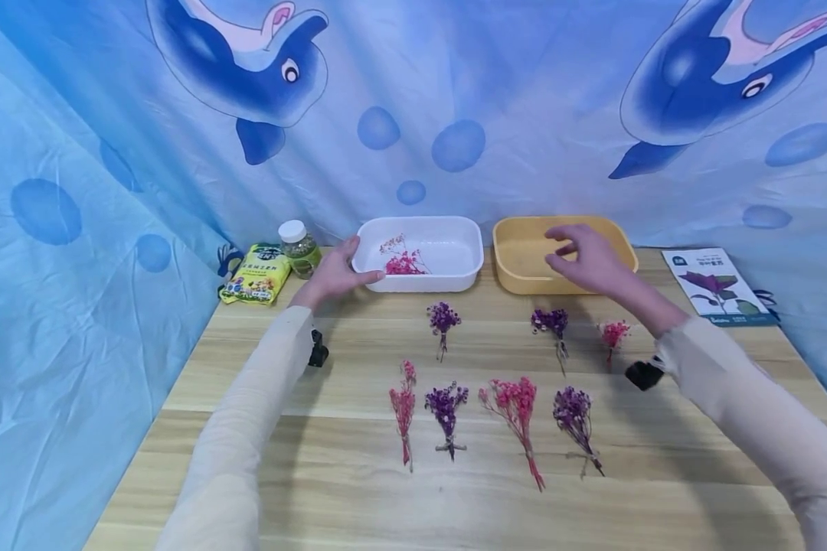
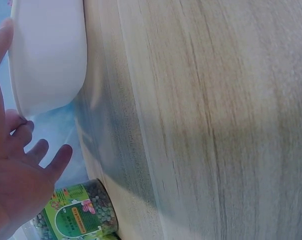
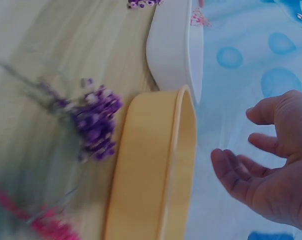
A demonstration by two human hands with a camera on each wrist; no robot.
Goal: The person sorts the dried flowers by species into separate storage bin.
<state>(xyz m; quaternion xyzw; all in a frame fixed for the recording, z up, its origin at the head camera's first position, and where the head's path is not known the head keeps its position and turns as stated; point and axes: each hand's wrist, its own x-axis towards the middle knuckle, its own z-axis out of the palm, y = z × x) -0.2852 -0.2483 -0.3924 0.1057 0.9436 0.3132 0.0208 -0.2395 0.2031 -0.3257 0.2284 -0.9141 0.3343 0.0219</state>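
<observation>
A white plastic tub [image 1: 423, 283] stands at the back of the table with a pink dried-flower sprig [image 1: 405, 262] inside. My left hand [image 1: 336, 272] is at its left end, thumb and fingers spread along the rim; the left wrist view shows fingertips right at the tub's edge [image 2: 51, 55]. Over the yellow tub [image 1: 524, 283] hovers my right hand [image 1: 586, 260], its fingers loosely bent and nothing between them. In front lie purple bunches [image 1: 443, 317] [image 3: 96, 120] and pink bunches [image 1: 517, 405] of dried flowers in two loose rows.
Left of the white tub are a jar with a white lid [image 1: 300, 249] and a yellow packet [image 1: 256, 274]. A flower-printed booklet [image 1: 717, 287] lies at the back right. A blue dolphin-print curtain [image 1: 420, 115] hangs right behind the tubs.
</observation>
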